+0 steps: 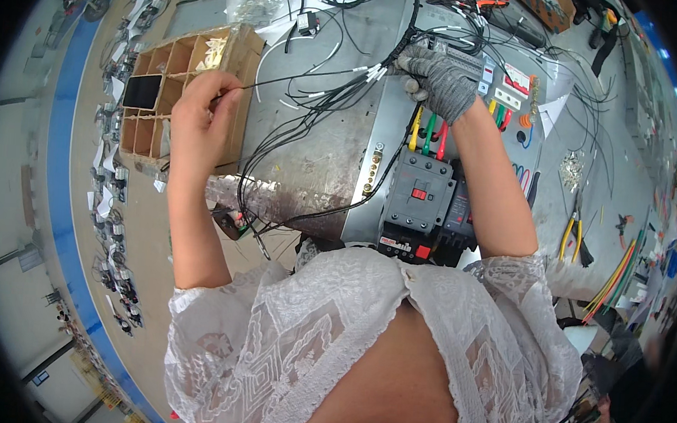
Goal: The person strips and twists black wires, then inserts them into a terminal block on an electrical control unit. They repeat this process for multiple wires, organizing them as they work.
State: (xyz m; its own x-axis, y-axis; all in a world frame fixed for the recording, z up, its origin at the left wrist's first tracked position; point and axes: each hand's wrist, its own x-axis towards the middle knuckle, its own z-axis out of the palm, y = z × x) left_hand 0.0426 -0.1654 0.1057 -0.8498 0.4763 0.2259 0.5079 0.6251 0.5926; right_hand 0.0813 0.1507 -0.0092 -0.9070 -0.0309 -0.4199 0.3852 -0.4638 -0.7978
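Between the thumb and fingers of my bare left hand (pixel 203 118) is one black wire (pixel 296 75), drawn out toward the left. My right hand (pixel 439 80), in a grey knit glove, is closed around a bundle of black wires (pixel 408 41) with white marker sleeves (pixel 376 73) just left of its fingers. Loose wire ends fan out from the bundle and loop down over the table. Below my right hand, a dark grey contactor (pixel 419 192) sits on a metal mounting plate (pixel 366 205), with yellow, green and red wires at its top.
A cardboard box with compartments (pixel 240 105) stands by my left hand, a black phone (pixel 142 91) on it. Circuit breakers (pixel 510 86) are on the plate beyond my right forearm. Yellow-handled pliers (pixel 571 235) and coloured tubes (pixel 615 275) lie to the right.
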